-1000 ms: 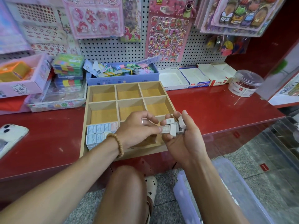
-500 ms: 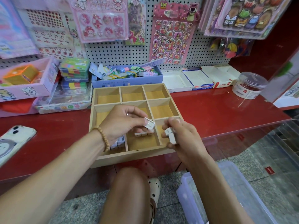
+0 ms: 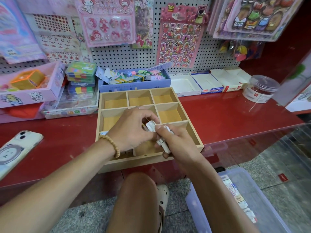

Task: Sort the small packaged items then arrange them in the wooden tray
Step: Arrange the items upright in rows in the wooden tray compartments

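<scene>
A wooden tray (image 3: 170, 100) with nine compartments lies on the red counter. My left hand (image 3: 133, 130), with a bead bracelet at the wrist, hovers over the tray's middle and pinches one small white packaged item (image 3: 151, 126). My right hand (image 3: 178, 145) is beside it over the tray's front right and grips a small stack of the same white packets (image 3: 162, 143). The two hands touch at the fingertips. My arms hide the front-left compartment, where only a sliver of packets (image 3: 104, 133) shows.
A phone (image 3: 16, 148) lies on the counter at left. Boxes of stationery (image 3: 133, 81) and open white cartons (image 3: 207, 82) line the pegboard wall, with a clear jar (image 3: 260, 89) at right. A clear plastic bin (image 3: 249, 199) with more packets stands on the floor by my knee.
My left hand has come back from the front middle compartment to my right hand and now pinches a packet at the stack. The view has tilted slightly.
</scene>
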A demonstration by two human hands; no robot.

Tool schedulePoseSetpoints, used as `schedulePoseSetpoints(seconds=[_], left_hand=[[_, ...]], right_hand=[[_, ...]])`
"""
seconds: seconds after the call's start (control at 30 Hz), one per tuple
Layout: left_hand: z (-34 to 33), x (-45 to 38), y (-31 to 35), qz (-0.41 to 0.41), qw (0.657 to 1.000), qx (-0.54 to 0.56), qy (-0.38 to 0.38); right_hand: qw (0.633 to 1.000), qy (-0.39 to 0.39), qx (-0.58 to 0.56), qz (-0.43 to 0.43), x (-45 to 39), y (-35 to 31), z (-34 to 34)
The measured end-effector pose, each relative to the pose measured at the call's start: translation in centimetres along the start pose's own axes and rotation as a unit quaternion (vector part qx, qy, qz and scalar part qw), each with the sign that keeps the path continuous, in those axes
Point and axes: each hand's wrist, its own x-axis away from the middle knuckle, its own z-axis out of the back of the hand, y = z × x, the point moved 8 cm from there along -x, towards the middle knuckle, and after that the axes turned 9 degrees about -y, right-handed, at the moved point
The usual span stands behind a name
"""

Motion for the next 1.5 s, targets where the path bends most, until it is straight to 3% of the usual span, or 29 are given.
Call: schedulePoseSetpoints(seconds=[0.27,0.47,0.6,0.8,1.17,1.5], left_hand=[[1.6,0.1,0.4,-0.009,0.995,-0.056,0.084],[1.2,-0.6,-1.9,0.036,0.987,-0.155,-0.001],[-0.4,-0.7,-4.7,0.088,0.951,-0.288,-0.069],[-2.1,-1.1,-5.0,0.118,0.904,-0.405,-0.073],[-1.9,-1.7,-5.3,0.143,0.883,-0.441,-0.067],[-2.2,-2.4,-5.4,0.114,0.906,-0.404,-0.055]], right_hand=[[0.999,0.029,-0.026,0.016,-0.7,0.1,0.1],[0.992,0.065,-0.109,-0.008,-0.7,0.9,1.7],[0.986,0.088,-0.142,-0.020,-0.2,1.3,3.6],[0.989,0.080,-0.121,-0.027,0.2,1.8,4.4],[0.987,0.092,-0.129,-0.031,0.1,3.0,5.1],[0.994,0.059,-0.096,0.000,0.3,3.0,4.9]])
